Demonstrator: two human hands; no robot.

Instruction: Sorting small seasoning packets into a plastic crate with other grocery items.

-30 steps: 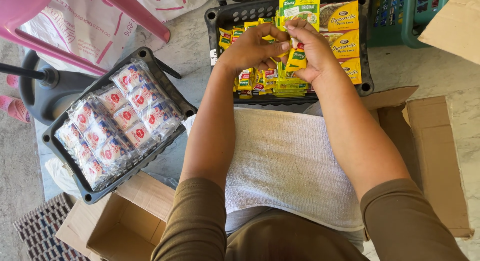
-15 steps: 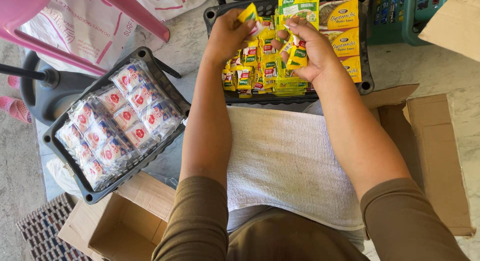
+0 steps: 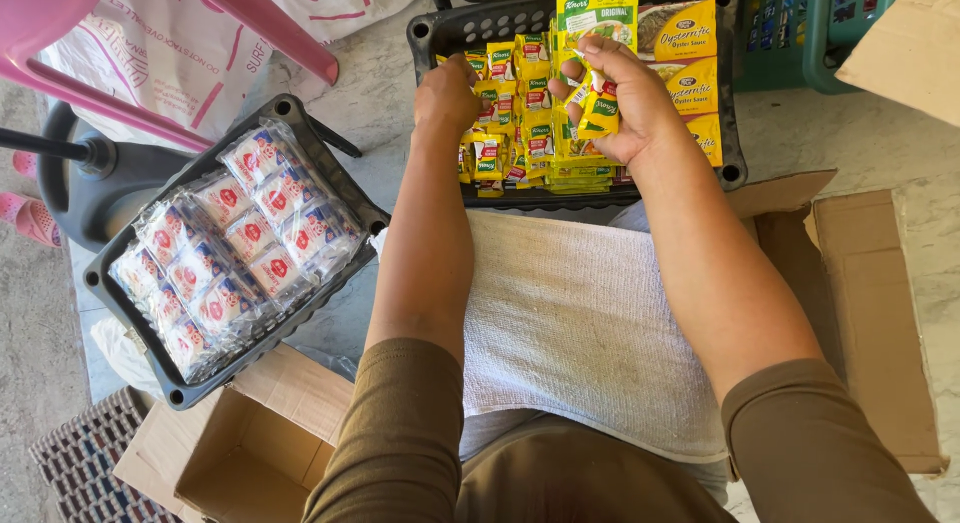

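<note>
Two hands work past the white towel [image 3: 580, 323] on my lap. Far crate [image 3: 425, 33] already holds rows of yellow-green sachets [image 3: 520, 133]; my right hand [image 3: 620, 103] grips several unplaced, while left hand [image 3: 445, 98] fingers curl, pressing the rows.

— How do the arms lie?
— Both reach forward, bare from the elbow, sleeves pushed up.
— And the left hand [image 3: 447, 95]?
— Knuckles up, fingers curled down, grip hidden.
— The right hand [image 3: 612, 101]?
— Just beside it, fingers and thumb pinched closed.
</note>
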